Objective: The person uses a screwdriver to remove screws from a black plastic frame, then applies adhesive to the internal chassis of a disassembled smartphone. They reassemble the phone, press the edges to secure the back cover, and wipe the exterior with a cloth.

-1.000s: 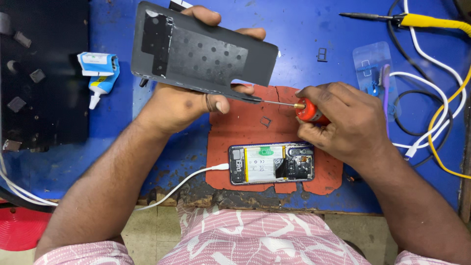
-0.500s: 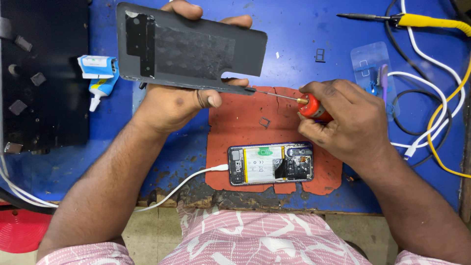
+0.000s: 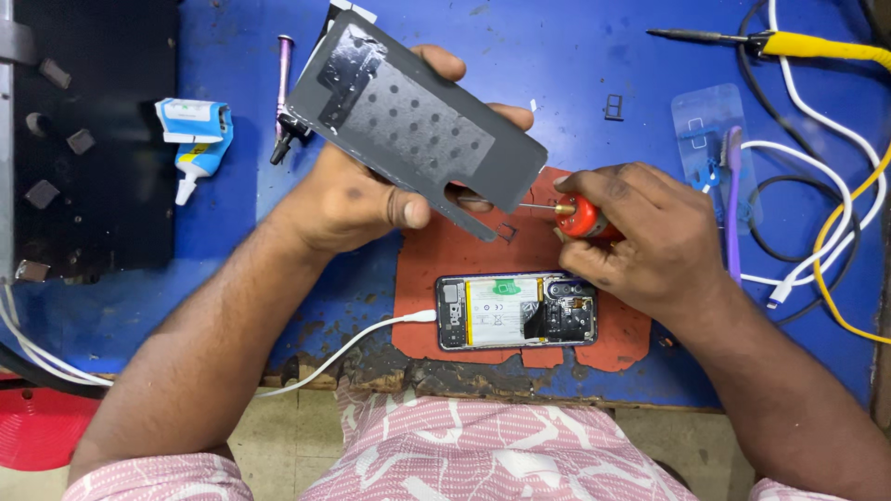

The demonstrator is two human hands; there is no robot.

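The left hand point(image 3: 357, 199) gripped a grey back cover point(image 3: 413, 121), thumb beneath its lower edge and fingers curled over the far edge, holding it tilted above the red mat point(image 3: 436, 278). The right hand point(image 3: 640, 232) was closed round a red-handled screwdriver point(image 3: 580, 216), its thin shaft pointing left and its tip touching the cover's near corner, over the mat's upper part. An opened phone point(image 3: 515, 311) lay flat on the mat's lower part, just below both hands, its battery and boards exposed, with a white cable point(image 3: 371, 334) plugged into its left end. Left of the mat, well apart, lay a blue-and-white glue tube point(image 3: 197, 134). Right of the mat sat a clear plastic piece point(image 3: 710, 139) and a purple tool point(image 3: 733, 204); a yellow-handled tool point(image 3: 798, 42) lay far beyond the mat, upper right.
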